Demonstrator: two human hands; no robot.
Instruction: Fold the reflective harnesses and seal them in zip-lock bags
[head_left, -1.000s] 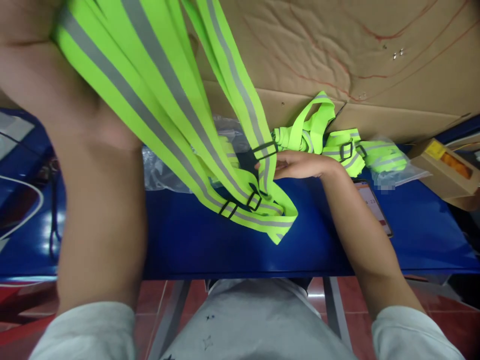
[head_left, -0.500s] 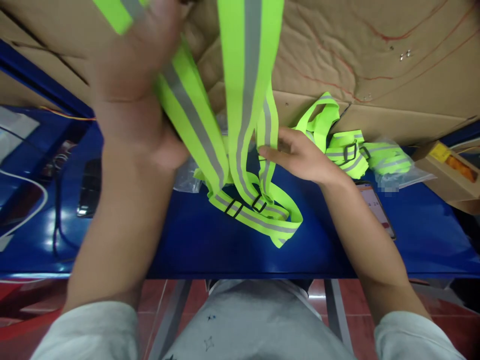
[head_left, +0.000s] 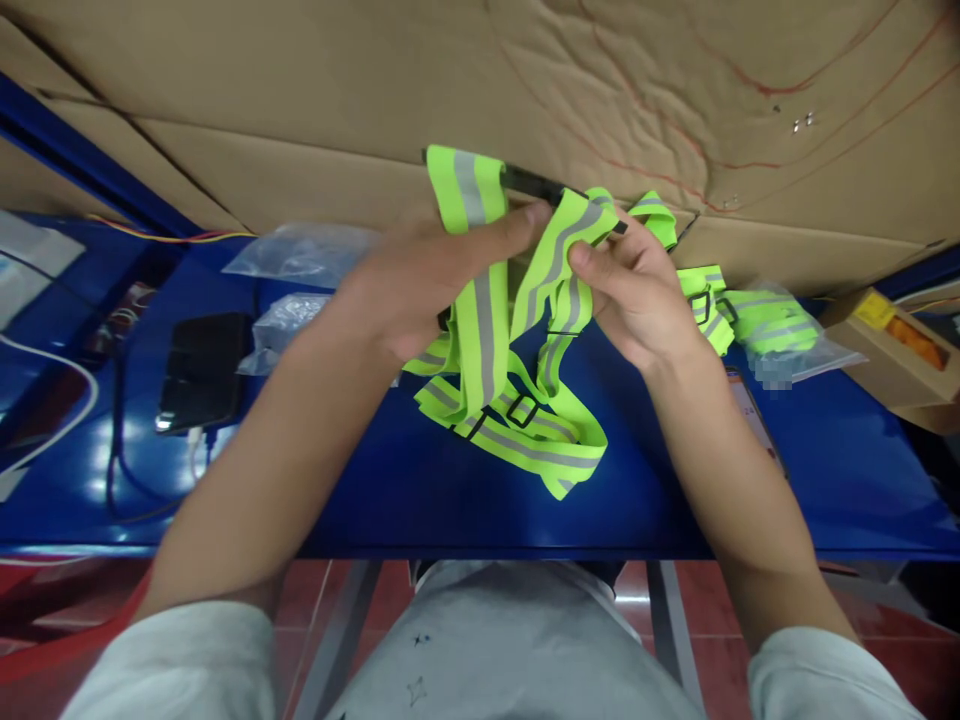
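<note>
A neon-yellow reflective strap harness with a grey stripe hangs from my hands. Its lower end lies looped on the blue table, with black buckles showing. My left hand is closed round the left bands, and its extended digit touches a black strip that crosses the raised bands. Some of its fingers are hidden. At the right end of that strip, my right hand pinches a folded band between thumb and fingers.
More folded reflective straps, partly in a clear bag, lie right of my right hand. Beyond them stands a cardboard box. A phone is partly behind my right forearm. Left are a black device with cables and clear plastic bags. Cardboard lines the back.
My left hand has come down and right from its raised position, toward my right hand. The raised bands are lower, and the black strip now shows. My right hand has moved up and slightly right.
</note>
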